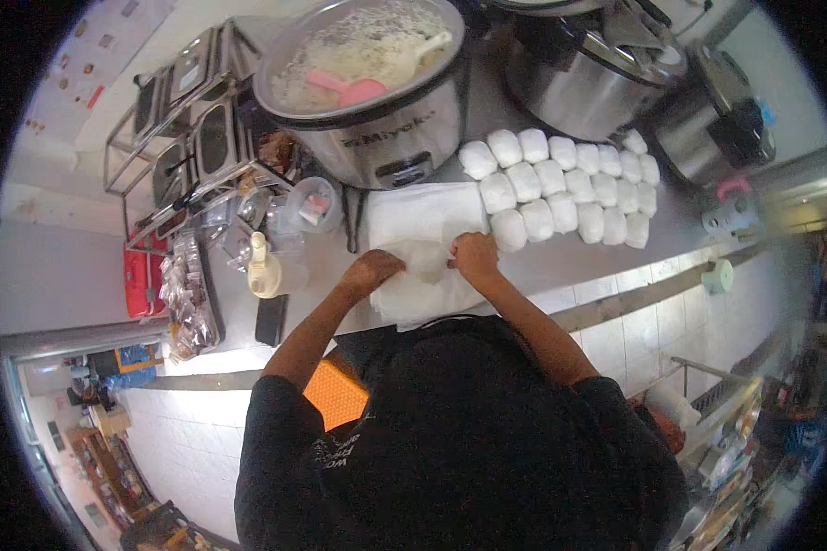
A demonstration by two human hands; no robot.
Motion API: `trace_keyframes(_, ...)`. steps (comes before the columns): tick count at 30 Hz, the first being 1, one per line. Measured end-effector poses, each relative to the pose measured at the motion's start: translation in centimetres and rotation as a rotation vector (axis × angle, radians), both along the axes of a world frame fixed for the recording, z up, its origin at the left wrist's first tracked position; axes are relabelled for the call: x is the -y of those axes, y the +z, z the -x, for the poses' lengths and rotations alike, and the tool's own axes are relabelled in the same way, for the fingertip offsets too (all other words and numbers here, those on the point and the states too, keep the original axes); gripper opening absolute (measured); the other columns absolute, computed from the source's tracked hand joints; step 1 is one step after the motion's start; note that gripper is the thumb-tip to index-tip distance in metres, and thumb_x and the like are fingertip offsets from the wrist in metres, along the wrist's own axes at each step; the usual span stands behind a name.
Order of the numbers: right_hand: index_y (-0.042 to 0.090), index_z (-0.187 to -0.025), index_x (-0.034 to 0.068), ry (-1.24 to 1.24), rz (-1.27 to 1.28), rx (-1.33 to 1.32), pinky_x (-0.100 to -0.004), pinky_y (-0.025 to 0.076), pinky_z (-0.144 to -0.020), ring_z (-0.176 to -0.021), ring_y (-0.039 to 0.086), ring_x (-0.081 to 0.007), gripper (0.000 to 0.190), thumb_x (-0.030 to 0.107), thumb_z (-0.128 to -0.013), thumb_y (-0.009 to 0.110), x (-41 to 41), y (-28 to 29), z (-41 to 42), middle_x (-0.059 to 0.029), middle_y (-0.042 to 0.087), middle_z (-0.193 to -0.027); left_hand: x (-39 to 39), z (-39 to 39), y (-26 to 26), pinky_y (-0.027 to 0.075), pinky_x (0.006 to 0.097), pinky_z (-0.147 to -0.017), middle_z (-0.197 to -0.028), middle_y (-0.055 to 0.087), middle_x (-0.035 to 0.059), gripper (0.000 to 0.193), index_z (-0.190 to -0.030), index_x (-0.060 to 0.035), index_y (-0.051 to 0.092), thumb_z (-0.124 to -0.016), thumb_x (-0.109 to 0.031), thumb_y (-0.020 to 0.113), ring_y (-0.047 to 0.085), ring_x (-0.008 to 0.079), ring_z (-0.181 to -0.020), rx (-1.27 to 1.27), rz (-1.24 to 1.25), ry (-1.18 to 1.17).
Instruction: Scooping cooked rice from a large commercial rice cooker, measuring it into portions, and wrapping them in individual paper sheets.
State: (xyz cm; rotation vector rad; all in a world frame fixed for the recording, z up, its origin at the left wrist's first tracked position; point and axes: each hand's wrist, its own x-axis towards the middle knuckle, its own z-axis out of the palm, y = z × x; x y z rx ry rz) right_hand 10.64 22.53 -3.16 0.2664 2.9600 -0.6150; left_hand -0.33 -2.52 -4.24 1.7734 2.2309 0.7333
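My left hand (375,271) pinches the left edge of a thin white wrapping sheet (403,255) in front of me. My right hand (475,258) has its fingers closed on the sheet's right side. Between the hands lies a pale rounded portion (427,265), probably rice, partly covered by the sheet. Beneath and behind is a stack of white sheets (424,206). Right of the stack, several white wrapped bundles (524,182) sit in rows. A large rice cooker (386,148) stands behind, holding white rice (358,48), a pink scoop (348,87) and a white scoop (427,52).
More steel cookers (558,89) stand at the back right. To the left are a metal rack with lidded containers (213,141), a cream-lidded bottle (264,272), a phone (271,320), a clear plastic tub (315,204), black tongs (353,220) and a tray of plastic-wrapped packets (186,303).
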Motion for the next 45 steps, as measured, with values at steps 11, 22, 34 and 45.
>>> trace_keyframes(11, 0.064, -0.071, 0.003, 0.085, -0.026, -0.086, -0.0423, 0.052, -0.067, -0.072, 0.063, -0.0337, 0.013, 0.009, -0.076, 0.054, 3.3, -1.5, -1.4, -0.0189, 0.063, -0.073, -4.6, 1.7, 4.0, 0.048, 0.0405, -0.068, -0.075, 0.062, 0.0083, 0.018, -0.069, -0.0068, 0.063, -0.066, -0.022, 0.073, 0.061, 0.0273, -0.077, -0.180, -0.077, 0.173)
trace_keyframes(22, 0.060, -0.082, -0.004, 0.036, 0.088, -0.070, -0.0433, 0.052, -0.066, -0.071, 0.064, -0.0356, 0.014, 0.007, -0.077, 0.054, 3.8, -0.7, -2.6, -0.0219, 0.063, -0.077, -5.1, -6.1, 2.2, 0.051, 0.0391, -0.078, -0.103, 0.053, 0.0204, 0.073, -0.132, -0.0043, 0.034, -0.068, -0.019, 0.066, 0.058, 0.0334, -0.093, 0.038, 0.427, 0.530)
trace_keyframes(34, 0.055, -0.083, -0.003, -0.184, 0.732, -0.225, -0.0386, 0.049, -0.066, -0.069, 0.062, -0.0330, 0.027, 0.014, -0.068, 0.071, 5.1, 1.9, -3.6, -0.0185, 0.061, -0.074, -6.6, -9.2, 1.2, 0.039, 0.0456, -0.093, -0.122, 0.037, 0.0265, 0.068, -0.133, -0.0016, 0.026, -0.075, -0.008, 0.063, 0.042, 0.0432, -0.108, -0.025, 0.334, 0.653)
trace_keyframes(45, 0.029, -0.131, -0.004, -0.272, 0.852, -0.708, -0.0401, 0.032, -0.100, -0.117, 0.041, -0.0332, 0.068, 0.019, -0.078, 0.064, 1.6, 14.1, -3.7, -0.0243, 0.040, -0.124, -13.3, -11.2, 14.2, 0.032, 0.0446, -0.099, -0.130, 0.024, 0.0222, 0.092, -0.138, -0.0037, 0.004, -0.070, 0.002, 0.066, 0.034, 0.0335, -0.121, 0.362, -0.336, 0.412)
